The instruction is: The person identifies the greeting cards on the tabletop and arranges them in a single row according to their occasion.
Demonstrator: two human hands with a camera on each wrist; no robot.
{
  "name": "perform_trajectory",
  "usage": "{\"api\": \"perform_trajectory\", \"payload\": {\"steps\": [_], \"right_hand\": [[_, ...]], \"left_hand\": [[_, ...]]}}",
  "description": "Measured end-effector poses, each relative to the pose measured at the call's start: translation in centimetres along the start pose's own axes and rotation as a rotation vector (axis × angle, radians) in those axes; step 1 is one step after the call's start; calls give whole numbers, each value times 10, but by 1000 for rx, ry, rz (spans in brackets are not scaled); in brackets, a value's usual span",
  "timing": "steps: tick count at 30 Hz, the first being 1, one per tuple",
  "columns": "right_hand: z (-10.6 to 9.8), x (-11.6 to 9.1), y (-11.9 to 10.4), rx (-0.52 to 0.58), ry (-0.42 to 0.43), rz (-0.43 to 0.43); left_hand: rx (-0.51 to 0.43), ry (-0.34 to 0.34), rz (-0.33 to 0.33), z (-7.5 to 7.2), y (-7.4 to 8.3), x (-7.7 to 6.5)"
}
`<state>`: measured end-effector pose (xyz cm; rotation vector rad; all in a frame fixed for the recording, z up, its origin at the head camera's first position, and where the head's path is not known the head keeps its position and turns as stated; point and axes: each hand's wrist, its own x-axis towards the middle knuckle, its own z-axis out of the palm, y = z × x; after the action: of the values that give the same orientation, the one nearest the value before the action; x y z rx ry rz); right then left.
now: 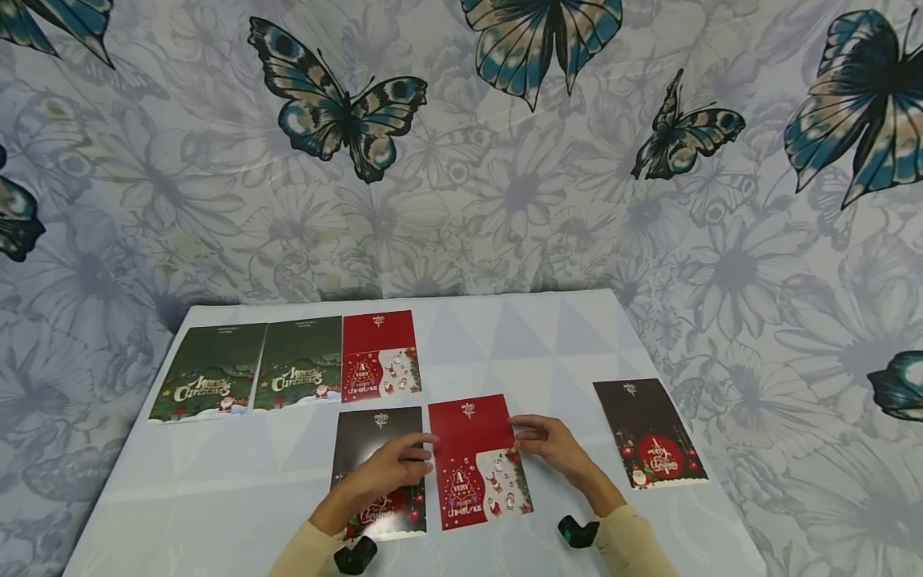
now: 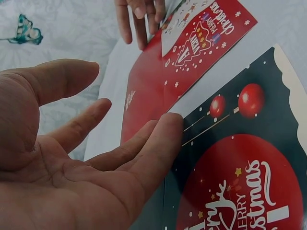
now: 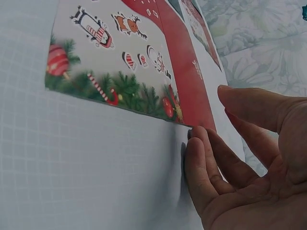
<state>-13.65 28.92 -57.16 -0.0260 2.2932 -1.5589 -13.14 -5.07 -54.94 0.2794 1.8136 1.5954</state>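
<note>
A red Christmas card (image 1: 472, 461) lies flat at the front middle of the table. My right hand (image 1: 551, 445) is at its right edge, with relaxed fingers right at the border in the right wrist view. My left hand (image 1: 389, 466) is over a dark Christmas card (image 1: 380, 513) just left of the red one, its fingertips near the red card's left edge. In the left wrist view the left fingers (image 2: 165, 139) are loosely extended, thumb apart, with nothing between them. Part of the dark card is hidden under the left hand.
Two green cards (image 1: 205, 377) and another red card (image 1: 380, 361) form a row at the back left. A second dark card (image 1: 652, 437) lies alone on the right. The white table (image 1: 534, 344) meets a butterfly-patterned cloth (image 1: 505, 224) behind it.
</note>
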Motion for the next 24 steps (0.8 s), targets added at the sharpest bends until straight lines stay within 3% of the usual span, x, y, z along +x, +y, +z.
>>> {"api": "perform_trajectory", "payload": {"steps": [12, 24], "right_hand": [[0, -2, 0, 56, -34, -10], [5, -4, -2, 122, -12, 13]], "left_hand": [[-54, -3, -20, 0, -2, 4], [-128, 21, 7, -1, -3, 4]]}}
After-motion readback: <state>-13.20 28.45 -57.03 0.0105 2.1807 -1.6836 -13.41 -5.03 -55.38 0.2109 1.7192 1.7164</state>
